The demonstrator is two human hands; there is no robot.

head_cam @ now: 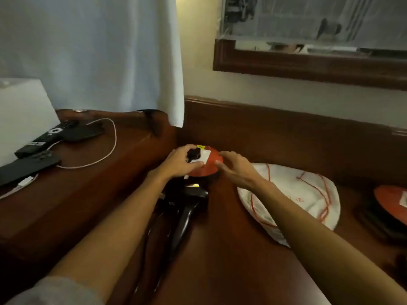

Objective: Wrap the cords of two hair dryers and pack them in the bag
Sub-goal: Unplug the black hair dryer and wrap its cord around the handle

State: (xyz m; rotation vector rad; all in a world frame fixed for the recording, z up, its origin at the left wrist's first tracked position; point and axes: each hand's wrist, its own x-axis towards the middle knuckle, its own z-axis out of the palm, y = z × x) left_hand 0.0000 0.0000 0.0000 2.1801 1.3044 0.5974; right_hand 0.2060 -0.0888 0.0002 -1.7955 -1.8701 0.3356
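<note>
Middle of the frame, the first hair dryer (pixel 206 165) lies on the table (pixel 231 260), red head away, black handle toward us. Best move here: keep the cord (pixel 154 234) snug around the handle and tuck the plug (pixel 193 154) in. Left hand (pixel 179 162) pinches that plug, fingers curled. Right hand (pixel 236 170) lies loose and flat, fingertips apparently touching the red head, though it's blurry. Bag (pixel 293 199) waits right; second dryer (pixel 392 202) at far right edge.

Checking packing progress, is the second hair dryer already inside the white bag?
No, the second hair dryer lies on the wooden surface to the right of the white bag, outside it.
</note>
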